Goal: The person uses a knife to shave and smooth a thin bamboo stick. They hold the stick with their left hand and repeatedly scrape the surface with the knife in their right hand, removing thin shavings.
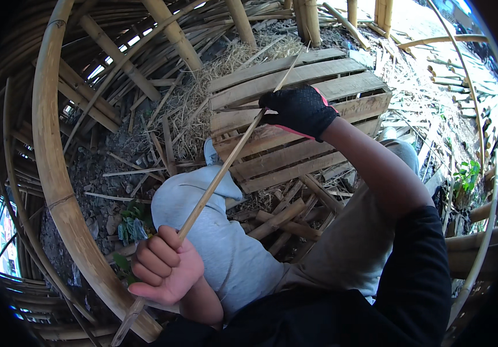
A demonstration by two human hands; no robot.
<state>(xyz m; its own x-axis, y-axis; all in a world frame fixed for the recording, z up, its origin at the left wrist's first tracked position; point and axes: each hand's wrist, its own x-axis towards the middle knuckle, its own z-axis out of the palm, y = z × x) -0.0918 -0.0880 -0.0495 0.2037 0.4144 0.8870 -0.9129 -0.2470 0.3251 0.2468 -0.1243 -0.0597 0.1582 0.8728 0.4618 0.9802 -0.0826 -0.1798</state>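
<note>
Here, a thin bamboo strip (226, 168) runs on a slant between the 2 hands, over a knee draped in pale grey cloth (214, 231). Long and narrow as it is, it looks light and springy, likely to bow if held only at 1 end, and its split edges could be sharp, so a hold near each end seems the sound way to take it. The left hand (165, 267), bare, is curled into a fist around the strip's lower part, fingers pressed together. The right hand (300, 110), in a black glove with pink trim, is closed on the strip farther up, and the tip pokes out beyond it. Just past the gloved hand lies a wooden pallet (341, 87); a broad curved bamboo pole (52, 162) sweeps around outside the bare hand, over straw and bamboo offcuts.
</note>
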